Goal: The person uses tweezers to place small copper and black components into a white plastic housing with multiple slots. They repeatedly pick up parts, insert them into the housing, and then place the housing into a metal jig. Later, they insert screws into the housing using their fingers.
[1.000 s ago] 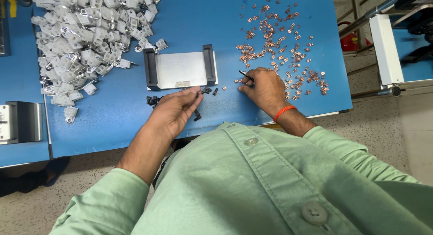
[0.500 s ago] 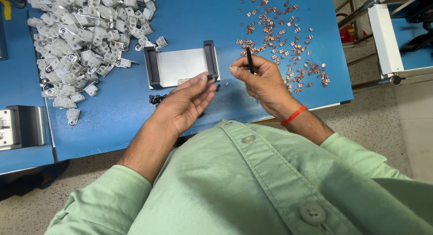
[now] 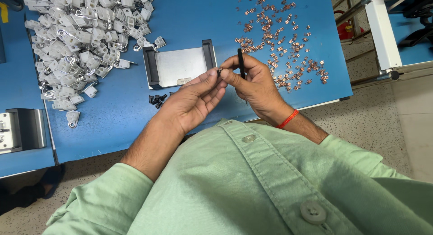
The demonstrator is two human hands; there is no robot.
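Note:
My left hand [image 3: 194, 102] and my right hand [image 3: 252, 84] meet fingertip to fingertip above the blue table [image 3: 189, 18], pinching a tiny dark part [image 3: 219, 71] between them. The right hand also grips a thin black tool [image 3: 241, 63] that points up and away from me. Behind the hands lies a flat grey metal plate with black end blocks [image 3: 178, 66]. A small cluster of black parts [image 3: 157, 99] sits on the table just left of my left hand. Small copper pieces [image 3: 282, 41] are scattered to the right of my right hand.
A big heap of white plastic housings with metal clips [image 3: 79, 41] fills the table's far left. A grey metal fixture [image 3: 20, 129] sits on a second blue surface at left. A white frame and another blue bench [image 3: 388, 32] stand at right, beyond a gap of speckled floor.
Both hands rose from the table and came together in front of the plate. The right hand left the copper pieces, bringing the black tool upright; the left left the black parts.

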